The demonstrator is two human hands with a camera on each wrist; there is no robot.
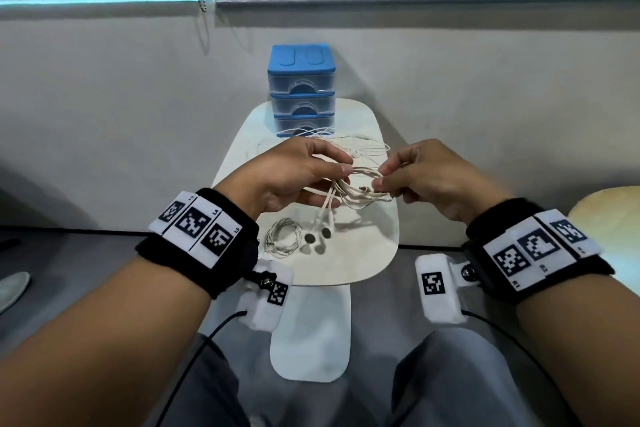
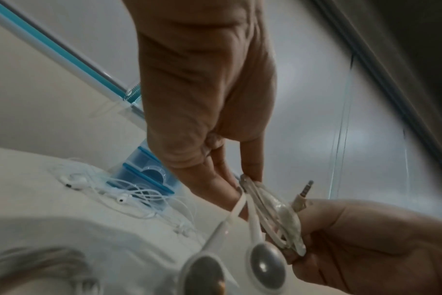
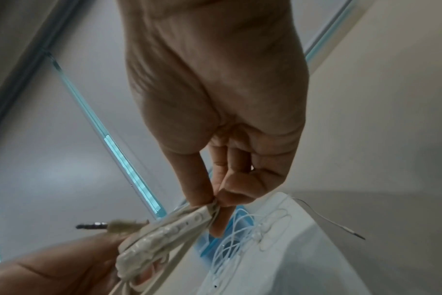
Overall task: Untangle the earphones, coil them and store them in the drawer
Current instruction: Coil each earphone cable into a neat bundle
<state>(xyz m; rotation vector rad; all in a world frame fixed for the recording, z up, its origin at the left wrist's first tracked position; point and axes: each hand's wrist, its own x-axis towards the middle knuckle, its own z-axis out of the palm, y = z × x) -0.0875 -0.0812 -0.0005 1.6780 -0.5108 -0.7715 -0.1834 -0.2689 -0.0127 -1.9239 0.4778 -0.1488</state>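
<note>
Nearest the lens, both forearms reach in, marker-covered wristbands [image 1: 197, 224] strapped on, and the action sits just beyond them. The left hand [image 1: 294, 177] has its thumb and fingers [image 2: 250, 167] curled round one end of a cream earphone bundle [image 1: 349, 187], pinching the gathered loops so they cannot spring apart. The right hand [image 1: 426, 177] pinches the other end, thumb and forefinger clamped on the cable by the inline remote [image 3: 189, 219]. Holding it taut between two grips looks like the way to keep the coil in shape while it is worked.

The jack plug [image 2: 304, 191] pokes free past the right hand's grip, and the two earbuds [image 1: 318, 236] dangle low, down by the small white table [image 1: 374, 253]. So this pair reads as mostly gathered, held above the table, not yet stowed.

A neat silvery coil [image 1: 282, 236] lies on the table just beside the dangling buds. Further back, a tangle of thin white earphones [image 1: 332, 139] sprawls against the foot of the blue drawer unit [image 1: 301, 87]. Its three clear drawers all look closed, so one must be pulled open before anything goes in.
</note>
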